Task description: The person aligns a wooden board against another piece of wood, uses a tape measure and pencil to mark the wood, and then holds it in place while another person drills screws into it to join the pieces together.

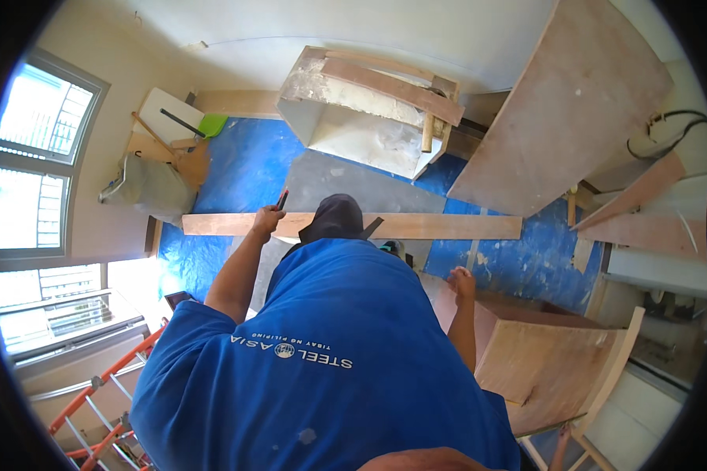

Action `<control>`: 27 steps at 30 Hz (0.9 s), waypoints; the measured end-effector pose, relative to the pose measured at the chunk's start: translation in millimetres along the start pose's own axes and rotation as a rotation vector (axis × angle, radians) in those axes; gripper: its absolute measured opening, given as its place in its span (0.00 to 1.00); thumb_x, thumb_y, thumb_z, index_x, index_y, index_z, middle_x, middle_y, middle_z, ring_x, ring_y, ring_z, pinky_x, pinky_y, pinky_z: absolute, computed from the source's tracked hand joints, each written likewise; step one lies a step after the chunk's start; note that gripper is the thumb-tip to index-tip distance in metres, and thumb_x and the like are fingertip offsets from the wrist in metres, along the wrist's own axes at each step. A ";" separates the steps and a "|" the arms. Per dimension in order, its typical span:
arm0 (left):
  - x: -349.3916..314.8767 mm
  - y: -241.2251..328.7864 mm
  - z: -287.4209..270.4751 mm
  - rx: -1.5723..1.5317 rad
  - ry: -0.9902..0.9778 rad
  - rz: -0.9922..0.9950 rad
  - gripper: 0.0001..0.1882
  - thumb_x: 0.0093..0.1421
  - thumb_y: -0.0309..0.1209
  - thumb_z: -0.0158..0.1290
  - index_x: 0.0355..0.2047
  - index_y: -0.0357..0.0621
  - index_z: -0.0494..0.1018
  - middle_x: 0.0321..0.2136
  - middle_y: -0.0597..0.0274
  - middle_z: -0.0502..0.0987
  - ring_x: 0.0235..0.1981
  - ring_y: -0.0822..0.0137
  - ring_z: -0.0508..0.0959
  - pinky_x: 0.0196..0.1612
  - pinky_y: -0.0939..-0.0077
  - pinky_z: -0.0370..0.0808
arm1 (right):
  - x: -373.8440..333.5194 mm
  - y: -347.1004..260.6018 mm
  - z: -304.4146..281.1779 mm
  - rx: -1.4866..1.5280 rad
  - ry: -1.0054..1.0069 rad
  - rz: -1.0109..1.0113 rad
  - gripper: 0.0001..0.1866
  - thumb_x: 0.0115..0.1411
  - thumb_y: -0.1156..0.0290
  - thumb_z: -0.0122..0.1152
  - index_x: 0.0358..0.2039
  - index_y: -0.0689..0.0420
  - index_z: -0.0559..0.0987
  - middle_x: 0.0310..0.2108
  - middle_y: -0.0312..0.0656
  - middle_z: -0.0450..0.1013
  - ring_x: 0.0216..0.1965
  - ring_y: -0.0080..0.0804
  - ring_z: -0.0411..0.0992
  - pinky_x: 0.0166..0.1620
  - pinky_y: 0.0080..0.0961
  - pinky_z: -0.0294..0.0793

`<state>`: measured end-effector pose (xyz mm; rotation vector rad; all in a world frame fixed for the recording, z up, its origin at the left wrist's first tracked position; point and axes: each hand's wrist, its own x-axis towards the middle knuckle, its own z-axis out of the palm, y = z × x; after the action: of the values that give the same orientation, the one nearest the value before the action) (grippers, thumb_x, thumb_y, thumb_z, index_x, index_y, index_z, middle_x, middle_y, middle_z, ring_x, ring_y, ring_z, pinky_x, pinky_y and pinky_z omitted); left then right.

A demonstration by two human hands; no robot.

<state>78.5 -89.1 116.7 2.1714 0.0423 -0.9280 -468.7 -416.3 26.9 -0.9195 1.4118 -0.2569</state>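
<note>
A long wooden plank [463,227] lies crosswise in front of me, with my dark-clad leg [338,216] over its middle. My left hand [267,223] is at the plank's left half, closed around a slim black and red tool [283,199] that points up and away; its exact kind is too small to tell. To the right, my right hand [461,281] hangs on the near side of the plank, apart from it. Its fingers are curled, and whatever they may hold cannot be made out.
Blue sheeting [247,157] covers much of the floor. Beyond the plank lies an open cabinet box [369,141] with a hammer [428,129] on it. A large plywood panel [565,110] leans at right, a wooden box [550,361] stands near right, an orange ladder [78,402] near left.
</note>
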 end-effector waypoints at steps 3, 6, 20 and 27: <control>18.8 11.8 -15.1 -0.062 -0.031 -0.043 0.16 0.53 0.30 0.62 0.41 0.36 0.77 0.20 0.67 0.69 0.16 0.74 0.65 0.18 0.73 0.62 | 19.1 20.0 -6.6 0.052 0.003 0.045 0.15 0.62 0.57 0.57 0.47 0.48 0.76 0.37 0.36 0.76 0.34 0.32 0.74 0.37 0.33 0.73; 49.7 20.4 -23.6 -0.062 0.030 -0.118 0.09 0.51 0.29 0.61 0.30 0.39 0.74 0.19 0.64 0.68 0.17 0.70 0.67 0.18 0.69 0.63 | 13.5 50.7 -5.5 0.065 0.038 0.148 0.17 0.64 0.55 0.55 0.48 0.49 0.75 0.38 0.37 0.76 0.35 0.36 0.75 0.38 0.37 0.72; 383.8 229.5 -25.3 -0.015 0.091 0.228 0.21 0.46 0.29 0.59 0.42 0.34 0.78 0.32 0.53 0.80 0.34 0.60 0.77 0.39 0.68 0.73 | -86.7 14.2 171.4 0.096 0.388 0.478 0.17 0.63 0.62 0.57 0.50 0.58 0.76 0.41 0.45 0.77 0.39 0.38 0.76 0.40 0.32 0.76; 544.3 282.0 15.1 0.296 -0.150 0.438 0.25 0.51 0.33 0.58 0.49 0.35 0.75 0.43 0.52 0.79 0.44 0.59 0.78 0.50 0.64 0.74 | -102.0 -143.9 308.6 -0.504 0.326 -0.197 0.17 0.63 0.62 0.56 0.45 0.60 0.78 0.43 0.50 0.77 0.43 0.44 0.76 0.48 0.34 0.74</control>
<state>555.5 -434.4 -54.4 2.2342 -0.6545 -0.8744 -155.6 -320.8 165.4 -1.4862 1.7263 -0.2065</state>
